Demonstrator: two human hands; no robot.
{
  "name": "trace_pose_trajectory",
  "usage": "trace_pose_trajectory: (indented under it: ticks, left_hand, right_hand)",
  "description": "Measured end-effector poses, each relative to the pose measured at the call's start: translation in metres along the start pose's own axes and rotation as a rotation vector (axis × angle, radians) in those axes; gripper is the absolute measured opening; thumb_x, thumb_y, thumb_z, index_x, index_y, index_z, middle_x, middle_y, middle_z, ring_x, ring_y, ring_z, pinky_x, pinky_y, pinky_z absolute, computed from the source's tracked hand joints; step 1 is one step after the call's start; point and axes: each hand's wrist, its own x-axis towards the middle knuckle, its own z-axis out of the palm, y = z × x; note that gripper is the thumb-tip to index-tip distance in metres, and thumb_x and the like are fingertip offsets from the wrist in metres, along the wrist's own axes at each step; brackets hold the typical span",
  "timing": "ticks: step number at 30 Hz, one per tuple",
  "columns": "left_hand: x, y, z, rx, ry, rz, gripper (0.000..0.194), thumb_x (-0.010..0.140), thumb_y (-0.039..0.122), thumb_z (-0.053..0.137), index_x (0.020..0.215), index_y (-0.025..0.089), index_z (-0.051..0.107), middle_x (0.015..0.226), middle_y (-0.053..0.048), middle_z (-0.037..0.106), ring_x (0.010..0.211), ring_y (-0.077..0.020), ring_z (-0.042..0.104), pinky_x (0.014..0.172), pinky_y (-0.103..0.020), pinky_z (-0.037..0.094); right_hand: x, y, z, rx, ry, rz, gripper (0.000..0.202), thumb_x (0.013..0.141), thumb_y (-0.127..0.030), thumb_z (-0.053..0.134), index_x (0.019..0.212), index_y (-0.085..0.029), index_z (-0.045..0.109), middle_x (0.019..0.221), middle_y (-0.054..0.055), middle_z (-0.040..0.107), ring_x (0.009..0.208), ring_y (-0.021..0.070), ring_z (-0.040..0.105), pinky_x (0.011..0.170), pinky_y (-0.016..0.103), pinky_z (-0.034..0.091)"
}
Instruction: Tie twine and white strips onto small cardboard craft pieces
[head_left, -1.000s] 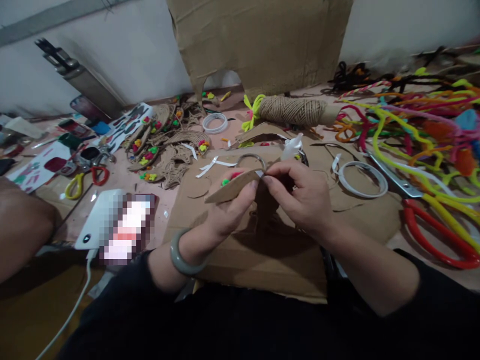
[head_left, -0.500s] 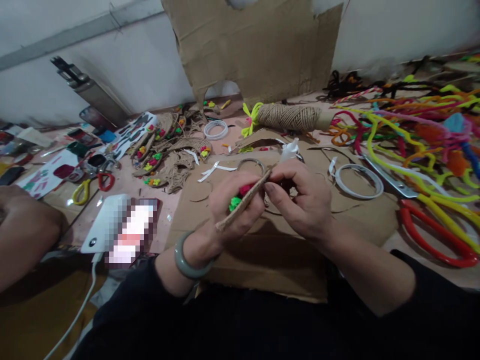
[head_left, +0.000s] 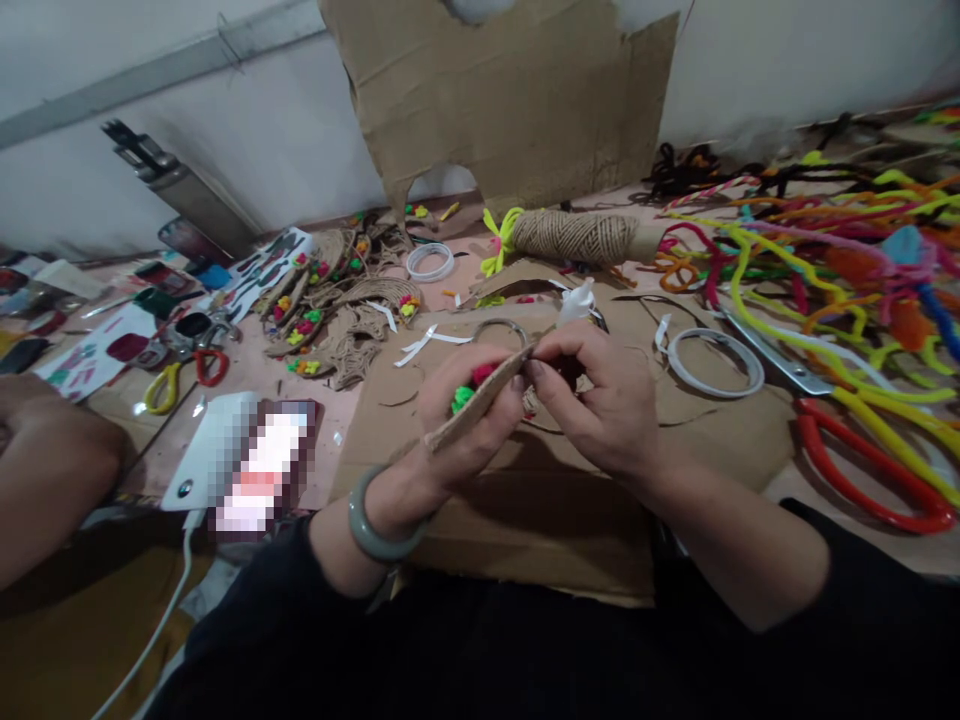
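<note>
My left hand is wrapped round a flat twine-covered piece, held on a slant. Green and red fuzzy bits stick out from its left face. At the upper tip of the piece, my right hand is closed, with thumb and forefinger pinched on the edge. Any finer thing between those fingertips is too small to tell. Beneath both hands lies a cardboard sheet. Just behind them are a metallic ring and a white plastic thing.
Large red-handled scissors and a tape roll lie right, before colourful pipe cleaners. A twine spool sits behind. Twine pieces, a phone and a white power bank lie left, beside another person's arm.
The twine-covered piece has tilted slightly and its tip has shifted a little left and down. My right fingers have moved with it, still pinched at the tip.
</note>
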Motion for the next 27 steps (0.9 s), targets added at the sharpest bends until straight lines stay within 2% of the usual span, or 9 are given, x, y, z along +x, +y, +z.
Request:
trace_pose_trajectory:
  ticks: [3,7,11,16,21,27]
  left_hand:
    - [0.0,0.002,0.0,-0.05,0.007,-0.113,0.006,0.084,0.022,0.065,0.088,0.025,0.069,0.086,0.0,0.072,0.079,-0.0165,0.065,0.078,-0.033,0.052]
    - [0.001,0.001,-0.001,-0.169,0.025,-0.296,0.004,0.08,0.028,0.07,0.083,0.024,0.069,0.078,0.001,0.069,0.072,-0.0168,0.062,0.073,-0.032,0.051]
    - [0.001,-0.005,-0.001,-0.289,0.041,-0.387,0.008,0.08,0.032,0.07,0.083,0.025,0.067,0.073,0.002,0.065,0.07,-0.0157,0.058,0.073,-0.031,0.051]
    - [0.003,-0.008,0.0,-0.225,-0.006,-0.405,0.008,0.08,0.032,0.068,0.077,0.025,0.067,0.067,0.002,0.062,0.072,-0.0175,0.059,0.077,-0.033,0.052]
    - [0.005,-0.005,0.003,-0.199,-0.017,-0.429,0.004,0.075,0.029,0.068,0.077,0.026,0.066,0.069,0.001,0.066,0.072,-0.0189,0.06,0.073,-0.034,0.052]
    - [0.007,-0.004,0.003,-0.003,-0.066,-0.361,0.008,0.075,0.03,0.061,0.079,0.023,0.064,0.072,0.0,0.067,0.069,-0.0178,0.061,0.067,-0.033,0.053]
  right_hand:
    - [0.0,0.001,-0.001,-0.022,-0.003,0.019,0.004,0.088,-0.022,0.057,0.089,-0.022,0.061,0.076,0.0,0.066,0.062,0.012,0.057,0.058,0.027,0.046]
    - [0.002,0.001,-0.003,-0.065,-0.025,-0.012,0.011,0.09,-0.019,0.055,0.094,-0.023,0.065,0.084,0.001,0.072,0.067,0.0134,0.062,0.062,0.028,0.048]
    - [0.003,0.003,-0.004,-0.075,-0.034,-0.022,0.012,0.089,-0.017,0.057,0.093,-0.021,0.067,0.082,0.002,0.073,0.068,0.0133,0.064,0.061,0.027,0.048]
    - [0.002,0.005,-0.005,-0.061,-0.088,0.082,0.01,0.087,-0.02,0.058,0.09,-0.02,0.068,0.073,0.0,0.07,0.061,0.0124,0.061,0.056,0.026,0.045]
    - [0.002,0.008,-0.005,-0.042,-0.122,0.172,0.009,0.086,-0.024,0.06,0.082,-0.02,0.067,0.067,-0.001,0.067,0.058,0.0124,0.059,0.057,0.026,0.043]
    - [0.004,0.009,-0.004,-0.042,-0.163,0.238,0.01,0.085,-0.023,0.059,0.079,-0.019,0.065,0.067,-0.001,0.066,0.058,0.0116,0.056,0.058,0.026,0.04]
